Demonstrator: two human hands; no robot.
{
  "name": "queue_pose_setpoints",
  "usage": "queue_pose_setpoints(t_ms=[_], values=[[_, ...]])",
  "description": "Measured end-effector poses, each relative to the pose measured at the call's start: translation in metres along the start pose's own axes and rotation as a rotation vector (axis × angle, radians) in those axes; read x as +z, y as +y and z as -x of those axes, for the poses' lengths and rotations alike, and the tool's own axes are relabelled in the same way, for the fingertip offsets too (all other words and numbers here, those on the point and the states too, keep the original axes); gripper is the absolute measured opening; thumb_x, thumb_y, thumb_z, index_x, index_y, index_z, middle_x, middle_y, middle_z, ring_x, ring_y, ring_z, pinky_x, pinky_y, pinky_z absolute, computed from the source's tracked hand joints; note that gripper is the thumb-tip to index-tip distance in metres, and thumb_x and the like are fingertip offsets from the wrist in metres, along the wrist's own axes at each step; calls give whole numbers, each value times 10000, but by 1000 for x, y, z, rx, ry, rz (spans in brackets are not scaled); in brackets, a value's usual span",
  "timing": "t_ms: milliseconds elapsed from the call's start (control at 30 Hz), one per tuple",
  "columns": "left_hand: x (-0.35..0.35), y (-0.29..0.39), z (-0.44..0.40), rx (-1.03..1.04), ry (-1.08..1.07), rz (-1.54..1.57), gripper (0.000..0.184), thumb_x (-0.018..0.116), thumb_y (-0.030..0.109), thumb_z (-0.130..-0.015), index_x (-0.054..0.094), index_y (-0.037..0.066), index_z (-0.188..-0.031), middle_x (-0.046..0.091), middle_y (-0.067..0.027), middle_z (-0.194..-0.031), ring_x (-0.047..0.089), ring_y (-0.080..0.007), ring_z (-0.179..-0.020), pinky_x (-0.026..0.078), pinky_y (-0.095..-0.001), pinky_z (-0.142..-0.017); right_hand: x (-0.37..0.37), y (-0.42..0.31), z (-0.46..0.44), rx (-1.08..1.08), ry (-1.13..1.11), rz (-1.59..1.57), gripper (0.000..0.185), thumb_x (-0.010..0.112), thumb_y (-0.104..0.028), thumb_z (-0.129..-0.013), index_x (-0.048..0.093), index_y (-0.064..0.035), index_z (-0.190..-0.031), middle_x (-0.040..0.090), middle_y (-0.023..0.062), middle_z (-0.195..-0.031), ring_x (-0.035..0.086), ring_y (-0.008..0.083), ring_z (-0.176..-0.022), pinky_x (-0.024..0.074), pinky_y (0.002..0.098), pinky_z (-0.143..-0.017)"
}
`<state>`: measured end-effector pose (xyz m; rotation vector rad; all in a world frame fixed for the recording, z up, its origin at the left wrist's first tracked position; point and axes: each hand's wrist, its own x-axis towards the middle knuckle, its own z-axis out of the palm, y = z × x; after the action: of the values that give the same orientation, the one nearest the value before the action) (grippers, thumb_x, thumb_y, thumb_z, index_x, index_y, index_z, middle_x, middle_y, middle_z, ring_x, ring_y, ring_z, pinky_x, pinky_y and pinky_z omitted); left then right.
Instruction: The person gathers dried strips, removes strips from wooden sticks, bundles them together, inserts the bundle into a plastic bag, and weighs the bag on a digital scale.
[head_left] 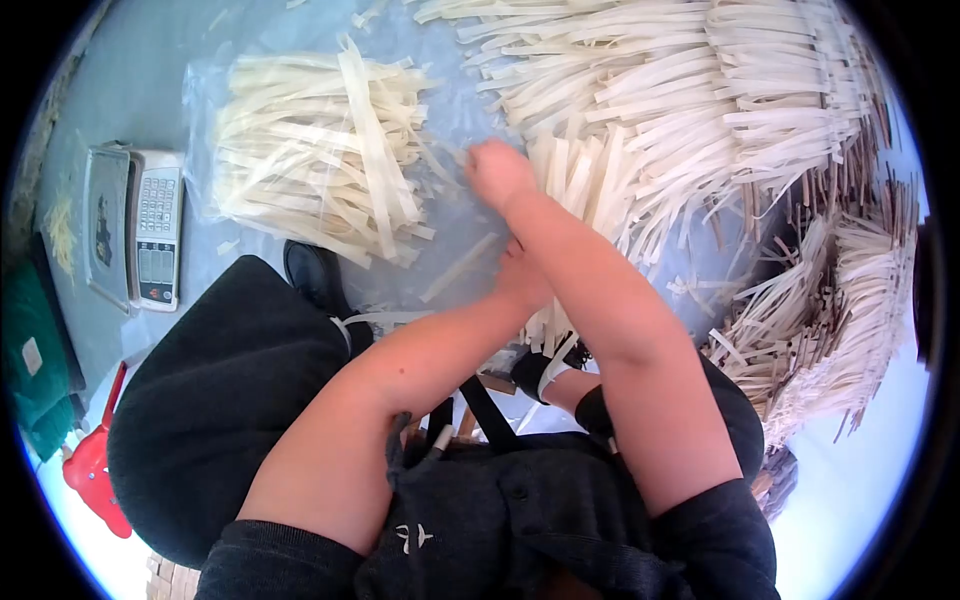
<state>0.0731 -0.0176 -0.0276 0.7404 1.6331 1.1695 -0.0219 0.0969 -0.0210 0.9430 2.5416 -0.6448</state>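
Note:
My right hand [497, 175] is closed, its knuckles up, beside the left edge of a spread of pale flat strips [575, 170]. A thin pale piece appears at its fingertips, too blurred to identify. My left hand [522, 275] is just below, partly covered by my right forearm, and most of its fingers are hidden. Strips show above and below the crossing forearms, close to my left hand; whether it grips them cannot be seen. To the left, a pile of loose pale strips [310, 150] lies on clear plastic.
A scale with a keypad [158, 220] stands at the left. Large layered rows of strips with brown ends [780, 90] fill the upper right, with more bundles [850, 310] below. A red object [92, 480] and green cloth [30, 350] are at the far left.

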Motion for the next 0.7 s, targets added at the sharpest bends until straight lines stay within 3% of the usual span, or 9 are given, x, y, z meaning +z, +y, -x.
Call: queue_pose_setpoints(t_ms=[100,167,300,367,500,567,600,700], values=[[18,-20,-11,-111,-70,-441,918,618,445,-836,154,-40,-1462,338,-259,-1409,386,-405,-1268,344,-452,-1036,-52,-16,15,-115,86,-77,178,600,-230,-822,671,-88,-902,640,130,-972,615,312,-939,497,411,-795],[-2,11,-11,-415,-154,-470,990,653,425,-823,73,-43,-1475,360,-252,-1389,428,-397,-1231,363,-426,-1035,-79,-22,24,-185,144,-131,179,592,-226,-830,690,-98,-908,644,137,-878,631,314,-866,499,420,-742],[-16,44,1,-448,-132,-404,1062,688,403,-805,-5,-32,-1482,363,-258,-1379,461,-397,-1196,384,-408,-1026,-82,-10,34,-88,0,-232,209,559,-259,-825,706,-142,-916,657,128,-947,621,339,-902,508,459,-757],[-16,45,3,-477,-158,-436,983,656,441,-821,89,-16,-1481,353,-252,-1395,462,-404,-1196,385,-428,-1020,-64,-4,35,-49,-115,-173,246,585,-265,-811,683,-117,-982,646,133,-1004,623,341,-939,511,440,-798],[-21,54,4,-330,-275,-606,846,588,481,-846,224,27,-1460,368,-228,-1416,457,-409,-1214,390,-444,-1008,-23,2,49,-50,56,-92,327,619,-262,-796,640,-85,-1070,622,138,-1102,618,338,-993,506,425,-851],[-17,37,13,-77,-173,-450,720,510,498,-876,327,61,-1418,395,-200,-1425,450,-407,-1231,384,-473,-998,-3,5,46,90,19,-48,376,638,-255,-791,600,-57,-1108,590,137,-1175,606,341,-1035,490,433,-896],[-9,20,13,-85,-173,-450,720,510,498,-876,327,61,-1418,395,-200,-1425,450,-407,-1231,384,-473,-998,0,4,46,87,12,-51,376,638,-255,-791,600,-57,-1108,590,137,-1175,606,341,-1035,490,433,-896],[27,-44,11,-61,-16,-51,687,509,463,-881,334,78,-1422,424,-187,-1416,449,-403,-1236,394,-473,-983,8,3,45,120,-161,-32,328,656,-264,-790,613,-53,-1037,609,155,-1114,607,331,-1042,488,441,-898]])
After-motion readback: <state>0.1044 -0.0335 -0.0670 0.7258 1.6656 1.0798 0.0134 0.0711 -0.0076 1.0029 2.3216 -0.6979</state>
